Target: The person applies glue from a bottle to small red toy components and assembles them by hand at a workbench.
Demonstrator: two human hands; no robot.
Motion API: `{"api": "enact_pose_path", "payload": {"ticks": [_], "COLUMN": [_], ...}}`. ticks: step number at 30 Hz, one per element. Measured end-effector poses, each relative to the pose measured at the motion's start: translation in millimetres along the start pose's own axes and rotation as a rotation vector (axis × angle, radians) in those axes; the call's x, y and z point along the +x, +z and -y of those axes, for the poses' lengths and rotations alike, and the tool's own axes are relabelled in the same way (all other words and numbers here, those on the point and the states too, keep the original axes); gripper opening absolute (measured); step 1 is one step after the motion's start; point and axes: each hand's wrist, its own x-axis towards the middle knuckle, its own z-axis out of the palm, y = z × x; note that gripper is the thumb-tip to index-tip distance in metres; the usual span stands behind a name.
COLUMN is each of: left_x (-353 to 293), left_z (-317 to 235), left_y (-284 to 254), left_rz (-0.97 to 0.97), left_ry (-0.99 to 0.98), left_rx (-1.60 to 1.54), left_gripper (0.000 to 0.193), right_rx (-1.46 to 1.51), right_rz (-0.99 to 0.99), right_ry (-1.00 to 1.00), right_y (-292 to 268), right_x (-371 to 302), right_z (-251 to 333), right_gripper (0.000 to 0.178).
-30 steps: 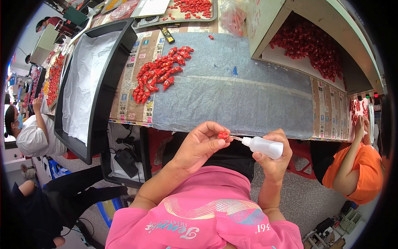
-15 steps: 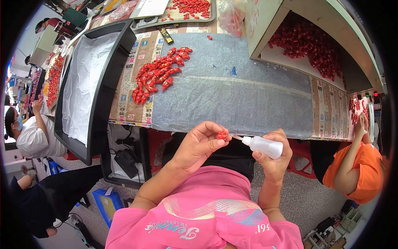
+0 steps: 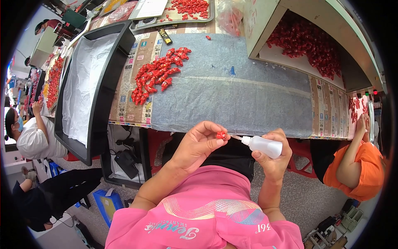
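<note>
Between the thumb and fingers of my left hand [image 3: 199, 145] is a small red figurine piece [image 3: 221, 135], pinched just in front of my body at the table's near edge. My right hand [image 3: 273, 155] wraps round a white squeeze bottle [image 3: 265, 146] that lies tilted sideways. Its thin nozzle points left and reaches the red piece; whether the tip touches it I cannot tell. Beyond my left hand, a cluster of similar red pieces [image 3: 157, 72] rests on the blue-grey table covering [image 3: 232, 99].
A black tray [image 3: 108, 79] lined with white sheet stands at the left. An open-fronted box [image 3: 265, 25] holding many red pieces is at the back right. At the back are a metal tray [image 3: 211, 14] and a plastic bag [image 3: 231, 18]. Co-workers sit at both sides.
Very little differs: both hands keep their hold on the red piece and the bottle in nearly the same place. The whole view has shifted slightly.
</note>
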Motion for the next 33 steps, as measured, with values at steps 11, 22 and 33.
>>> {"api": "enact_pose_path", "payload": {"ticks": [11, 22, 33], "left_x": [1.2, 1.1, 0.3], "left_z": [2.7, 3.5, 3.1], "left_y": [-2.0, 0.2, 1.8], "left_rz": [0.000, 0.011, -0.003], "left_ry": [0.025, 0.066, -0.016], "left_rx": [0.015, 0.029, -0.017], "left_gripper": [0.023, 0.024, 0.021], "right_rx": [-0.015, -0.008, 0.024], "right_rz": [0.002, 0.007, -0.024], "right_ry": [-0.017, -0.011, 0.011], "right_y": [-1.0, 1.6, 0.4], "right_x": [-1.4, -3.3, -4.3], "right_z": [2.4, 5.2, 2.2], "right_gripper": [0.044, 0.042, 0.045]}}
